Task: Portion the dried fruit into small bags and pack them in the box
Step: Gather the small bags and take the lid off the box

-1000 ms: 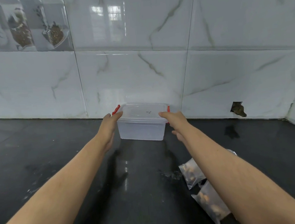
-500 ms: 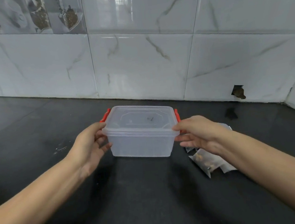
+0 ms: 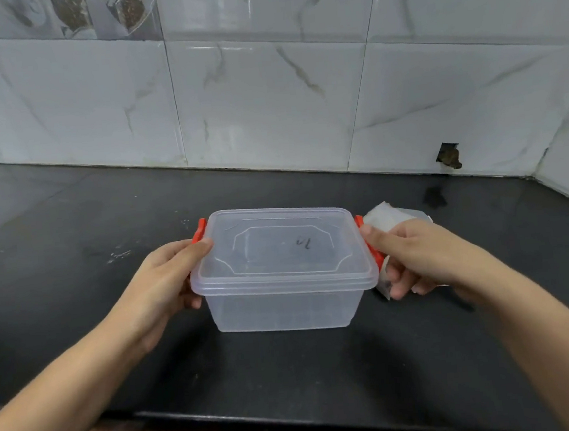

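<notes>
A clear plastic box (image 3: 284, 304) with a closed clear lid and red side clips rests on the black counter (image 3: 289, 369) in the middle of the view. My left hand (image 3: 158, 288) grips its left side, thumb on the lid's edge beside the left clip. My right hand (image 3: 414, 259) holds the right side, thumb against the right red clip. Small clear bags of dried fruit (image 3: 386, 220) lie just right of the box, mostly hidden behind my right hand. The box looks empty.
A white marble-tiled wall (image 3: 266, 96) runs along the back of the counter, with a small broken hole (image 3: 448, 156) at the right. The counter's front edge (image 3: 294, 417) is close below my arms. The wall turns a corner at far right.
Both hands have drawn the box from the back wall toward the counter's front edge. The bags that lay in front of it are now beside its right side.
</notes>
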Demonstrator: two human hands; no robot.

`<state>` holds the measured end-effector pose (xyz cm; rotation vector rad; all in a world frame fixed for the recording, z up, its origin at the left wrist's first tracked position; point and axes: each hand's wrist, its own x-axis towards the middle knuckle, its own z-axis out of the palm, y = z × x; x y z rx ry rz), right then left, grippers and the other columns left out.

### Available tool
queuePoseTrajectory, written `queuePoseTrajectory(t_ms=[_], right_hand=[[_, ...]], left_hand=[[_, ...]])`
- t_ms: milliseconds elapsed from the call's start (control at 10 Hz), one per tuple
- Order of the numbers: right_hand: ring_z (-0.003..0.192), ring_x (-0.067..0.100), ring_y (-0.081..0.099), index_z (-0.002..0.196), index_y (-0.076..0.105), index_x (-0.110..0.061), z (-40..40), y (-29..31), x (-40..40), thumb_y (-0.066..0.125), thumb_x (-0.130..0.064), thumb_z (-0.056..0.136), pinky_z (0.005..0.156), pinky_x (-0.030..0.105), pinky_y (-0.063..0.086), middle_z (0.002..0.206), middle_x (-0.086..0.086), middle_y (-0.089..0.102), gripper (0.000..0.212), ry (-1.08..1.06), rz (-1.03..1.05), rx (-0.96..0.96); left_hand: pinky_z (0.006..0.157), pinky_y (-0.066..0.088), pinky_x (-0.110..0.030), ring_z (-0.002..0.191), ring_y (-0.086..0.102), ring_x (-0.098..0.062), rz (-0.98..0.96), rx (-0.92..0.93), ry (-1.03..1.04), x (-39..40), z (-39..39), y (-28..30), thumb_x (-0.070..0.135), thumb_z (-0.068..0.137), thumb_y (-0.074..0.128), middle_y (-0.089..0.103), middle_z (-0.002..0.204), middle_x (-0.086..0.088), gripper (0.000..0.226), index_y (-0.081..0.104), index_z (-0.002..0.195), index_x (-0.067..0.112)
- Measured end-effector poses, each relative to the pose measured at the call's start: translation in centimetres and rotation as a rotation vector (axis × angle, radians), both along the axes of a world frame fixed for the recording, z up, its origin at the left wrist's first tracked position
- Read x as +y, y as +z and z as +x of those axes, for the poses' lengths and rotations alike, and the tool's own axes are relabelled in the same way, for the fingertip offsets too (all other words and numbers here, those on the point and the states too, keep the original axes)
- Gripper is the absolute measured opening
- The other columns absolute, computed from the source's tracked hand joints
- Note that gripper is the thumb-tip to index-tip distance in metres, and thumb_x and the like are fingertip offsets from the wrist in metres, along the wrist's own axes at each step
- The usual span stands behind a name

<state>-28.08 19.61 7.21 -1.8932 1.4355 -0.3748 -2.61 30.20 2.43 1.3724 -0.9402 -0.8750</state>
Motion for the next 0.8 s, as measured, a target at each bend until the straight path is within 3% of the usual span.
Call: queuePoseTrajectory(t_ms=[100, 200, 300, 400, 500, 600, 700, 800], right_hand=[[0.042, 0.012, 0.057, 0.059, 0.052, -0.011, 0.6, -0.8, -0.4, 0.036, -0.044, 0.099, 0.044, 0.018, 0.034, 0.05, 0.006, 0.06, 0.054, -0.018, -0.109, 0.053], [0.043, 0.011, 0.056, 0.064, 0.049, -0.011, 1.0, -1.6, -0.1, 0.036, -0.025, 0.098, 0.051, 0.023, 0.041, 0.05, 0.004, 0.06, 0.039, -0.014, -0.218, 0.107], [0.052, 0.017, 0.058, 0.064, 0.042, -0.018, 1.2, -2.0, 0.2, 0.039, -0.021, 0.099, 0.054, 0.028, 0.049, 0.06, 0.004, 0.059, 0.035, -0.07, -0.229, 0.094], [0.058, 0.013, 0.055, 0.063, 0.03, -0.02, 1.1, -2.4, 0.4, 0.051, -0.012, 0.094, 0.066, 0.028, 0.051, 0.066, 0.0, 0.059, 0.038, -0.096, -0.219, 0.209], [0.043, 0.015, 0.053, 0.061, 0.045, -0.017, 0.5, -2.6, 0.1, 0.04, -0.018, 0.098, 0.048, 0.028, 0.048, 0.046, -0.002, 0.055, 0.037, -0.128, -0.208, 0.036], [0.045, 0.019, 0.058, 0.063, 0.054, -0.013, -0.4, -2.8, 0.1, 0.038, -0.027, 0.099, 0.054, 0.032, 0.052, 0.053, 0.007, 0.062, 0.041, -0.095, -0.224, 0.137], [0.06, 0.017, 0.062, 0.075, 0.067, -0.019, -1.2, -2.0, 1.0, 0.044, -0.039, 0.094, 0.056, 0.027, 0.046, 0.06, 0.0, 0.068, 0.036, -0.115, -0.443, 0.342], [0.066, 0.011, 0.055, 0.094, 0.066, -0.033, -0.9, -1.4, 2.0, 0.046, -0.046, 0.091, 0.055, 0.026, 0.035, 0.068, -0.013, 0.063, 0.025, -0.129, -0.673, 0.289]], left_hand=[[0.046, 0.036, -0.026, 0.048, 0.043, -0.013, -0.004, -0.097, 0.023, 0.1, -0.1, 0.1, 0.036, 0.083, 0.056, 0.05, 0.055, -0.002, 0.035, 0.061, 0.051, 0.021], [0.051, 0.036, -0.03, 0.048, 0.043, -0.021, -0.032, -0.105, 0.086, -0.2, -0.1, -0.3, 0.031, 0.08, 0.051, 0.049, 0.054, -0.01, 0.034, 0.054, 0.053, 0.011], [0.049, 0.038, -0.03, 0.048, 0.044, -0.023, -0.026, -0.096, 0.14, -0.6, 0.0, -0.6, 0.016, 0.092, 0.045, 0.05, 0.054, -0.014, 0.034, 0.053, 0.066, -0.004], [0.041, 0.04, -0.026, 0.042, 0.046, -0.02, 0.015, 0.027, 0.173, -0.8, 0.2, -0.6, 0.009, 0.093, 0.04, 0.053, 0.049, -0.009, 0.03, 0.05, 0.068, -0.003], [0.037, 0.041, -0.022, 0.04, 0.048, -0.015, 0.06, 0.135, 0.155, -0.6, 0.6, -0.5, 0.011, 0.096, 0.04, 0.054, 0.051, -0.005, 0.03, 0.055, 0.071, 0.003], [0.054, 0.049, -0.032, 0.067, 0.059, -0.018, 0.088, 0.066, 0.154, -0.4, 1.2, -1.0, 0.02, 0.094, 0.05, 0.063, 0.084, -0.007, 0.019, 0.066, 0.094, 0.01], [0.088, 0.045, -0.027, 0.11, 0.056, -0.012, -0.04, -0.166, 0.304, 0.2, 1.5, -1.4, 0.027, 0.085, 0.062, 0.058, 0.125, 0.003, 0.042, 0.056, 0.127, 0.026], [0.092, 0.032, -0.007, 0.118, 0.043, 0.011, -0.238, -0.566, 0.273, 1.2, 0.4, -0.3, 0.049, 0.071, 0.061, 0.052, 0.127, 0.016, 0.049, 0.061, 0.118, 0.037]])
